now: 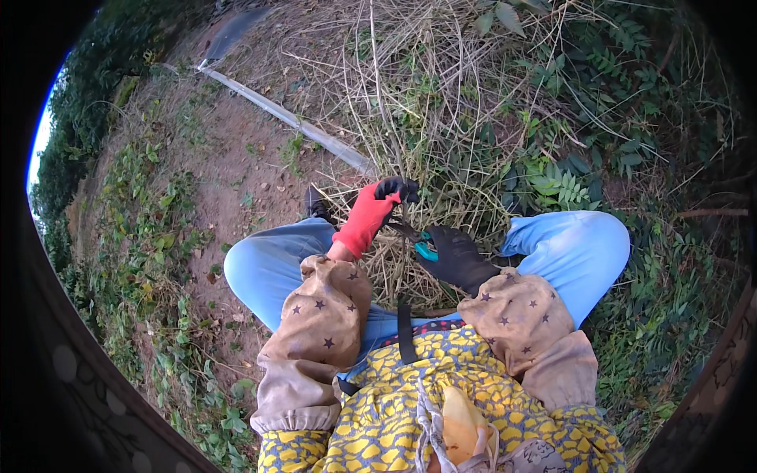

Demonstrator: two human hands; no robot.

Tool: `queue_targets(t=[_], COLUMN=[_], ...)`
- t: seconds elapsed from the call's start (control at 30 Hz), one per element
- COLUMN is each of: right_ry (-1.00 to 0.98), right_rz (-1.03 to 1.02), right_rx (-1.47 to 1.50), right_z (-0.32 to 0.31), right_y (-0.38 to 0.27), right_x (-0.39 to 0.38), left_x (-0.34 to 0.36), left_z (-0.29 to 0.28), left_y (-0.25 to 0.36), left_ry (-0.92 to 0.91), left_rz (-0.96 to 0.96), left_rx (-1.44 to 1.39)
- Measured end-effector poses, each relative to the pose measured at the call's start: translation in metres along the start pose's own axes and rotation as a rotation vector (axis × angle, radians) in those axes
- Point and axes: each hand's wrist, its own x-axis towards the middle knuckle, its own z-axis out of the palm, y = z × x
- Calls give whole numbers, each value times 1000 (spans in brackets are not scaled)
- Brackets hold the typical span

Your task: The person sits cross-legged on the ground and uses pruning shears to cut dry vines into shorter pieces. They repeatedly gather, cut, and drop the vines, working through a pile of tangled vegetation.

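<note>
My left hand (377, 211), in a red glove with black fingers, is closed round a thin upright stem (382, 94). The stem rises from the dry stalks between my knees. Just to the right, my right hand (457, 256) wears a dark glove and grips pruning shears (426, 249) with teal handles. Their dark blades point up and left, close beside the stem below my left fingers. Whether the blades touch the stem, I cannot tell. Tan sleeve covers with dark stars wrap both forearms.
A heap of dry stalks (457, 102) spreads ahead of me. On the left, a long pale pole (292, 118) with a flat dark blade (233, 35) lies across bare reddish soil (229, 169). Leafy green plants (564, 185) crowd the right. My blue-trousered knees (572, 244) frame the working spot.
</note>
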Motion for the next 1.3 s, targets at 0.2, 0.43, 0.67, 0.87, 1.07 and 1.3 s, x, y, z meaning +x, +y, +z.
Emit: queue_targets(t=[0.2, 0.43, 0.67, 0.87, 1.07, 1.3], right_ry=[-172, -262, -127, -70, -114, 117], right_rz=[134, 160, 344, 730, 692, 480], right_rx=[48, 46, 87, 1290, 1769, 1910], right_z=[10, 32, 37, 30, -1, 12], right_y=[-2, -6, 10, 42, 19, 29], right_x=[-5, -20, -13, 11, 10, 17], left_x=[1, 6, -1, -36, -55, -73], left_z=[17, 3, -22, -11, 19, 49], left_y=[11, -5, -8, -41, -46, -29], left_ry=[60, 92, 209, 8, 97, -24], left_rz=[-132, -177, -80, -334, -358, -461], left_rx=[52, 46, 24, 424, 141, 224])
